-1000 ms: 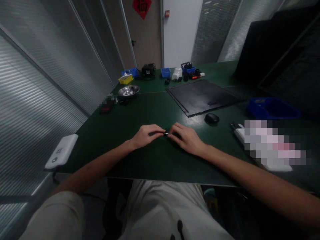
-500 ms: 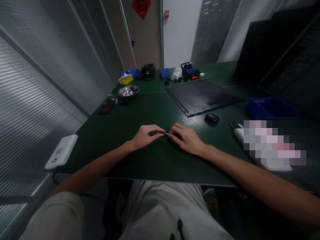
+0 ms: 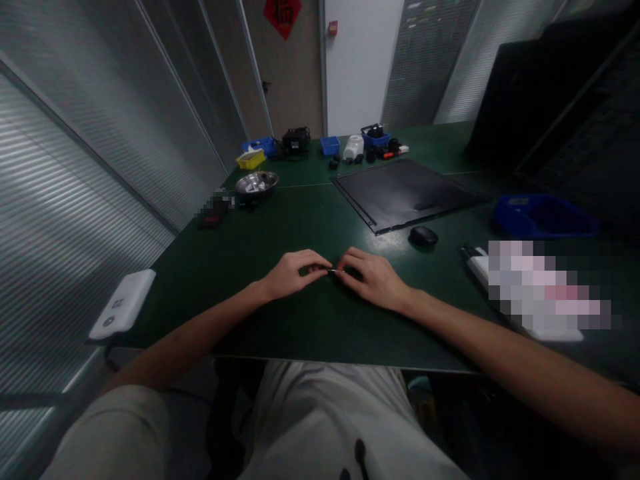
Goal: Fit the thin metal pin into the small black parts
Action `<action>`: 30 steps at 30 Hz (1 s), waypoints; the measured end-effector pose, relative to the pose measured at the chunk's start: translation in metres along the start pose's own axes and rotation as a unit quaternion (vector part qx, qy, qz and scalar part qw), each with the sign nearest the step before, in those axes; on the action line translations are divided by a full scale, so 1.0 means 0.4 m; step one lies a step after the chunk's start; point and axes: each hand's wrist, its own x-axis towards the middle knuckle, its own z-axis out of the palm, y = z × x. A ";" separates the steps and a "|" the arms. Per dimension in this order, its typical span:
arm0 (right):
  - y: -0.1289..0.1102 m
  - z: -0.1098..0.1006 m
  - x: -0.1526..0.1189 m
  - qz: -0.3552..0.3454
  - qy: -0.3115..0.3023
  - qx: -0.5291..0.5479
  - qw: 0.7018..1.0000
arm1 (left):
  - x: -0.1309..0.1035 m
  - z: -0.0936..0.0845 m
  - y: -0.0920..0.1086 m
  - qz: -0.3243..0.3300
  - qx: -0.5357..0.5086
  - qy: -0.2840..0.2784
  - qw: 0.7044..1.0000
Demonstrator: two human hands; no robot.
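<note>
My left hand (image 3: 295, 272) and my right hand (image 3: 373, 277) meet fingertip to fingertip just above the green table (image 3: 300, 327), near its front edge. Between them is a small, thin, shiny piece (image 3: 332, 270), too small to identify. The thumb and fingers of my left hand pinch its left end. My right hand is closed on its other end, with the fingers curled and the thumb below. A black mouse (image 3: 423, 236) lies to the right, beyond my right hand.
A black mat (image 3: 400, 190) lies behind the mouse. At the right are a blue tray (image 3: 510, 223) and a white-edged, blurred object (image 3: 555, 332). A metal bowl (image 3: 257, 183) stands back left, a white box (image 3: 123, 303) at the left edge, and small baskets at the back.
The fingers of my left hand have shifted slightly around the small piece, and the thumb sits a little differently. My right hand has barely moved.
</note>
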 end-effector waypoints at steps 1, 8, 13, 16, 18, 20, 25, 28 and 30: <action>0.001 0.001 0.000 0.000 0.001 0.003 1.000 | 0.000 0.000 0.000 -0.015 -0.010 -0.003 1.000; 0.003 0.003 0.000 0.005 0.001 -0.002 1.000 | 0.002 -0.008 -0.002 -0.034 -0.009 -0.010 0.999; 0.002 0.003 -0.001 -0.009 -0.006 -0.021 1.000 | 0.002 -0.007 0.004 0.028 0.033 -0.035 0.998; 0.000 0.003 -0.001 -0.015 -0.013 -0.029 0.999 | 0.002 0.002 0.004 0.032 0.036 -0.036 0.998; -0.001 0.002 -0.001 -0.014 -0.012 -0.028 0.999 | 0.002 0.008 0.000 0.014 0.026 -0.025 0.999; -0.002 0.002 -0.001 -0.013 -0.013 -0.027 0.999 | 0.001 0.012 -0.007 -0.011 0.012 -0.014 1.000; -0.003 0.002 -0.001 -0.017 -0.013 -0.028 0.999 | -0.001 0.022 -0.021 -0.049 -0.022 -0.004 0.999; -0.002 0.005 -0.001 -0.016 -0.007 -0.020 1.000 | 0.001 0.027 -0.025 -0.069 -0.036 -0.001 0.997; -0.001 0.008 0.000 -0.015 -0.006 -0.018 1.000 | 0.002 0.028 -0.027 -0.090 -0.045 0.000 0.995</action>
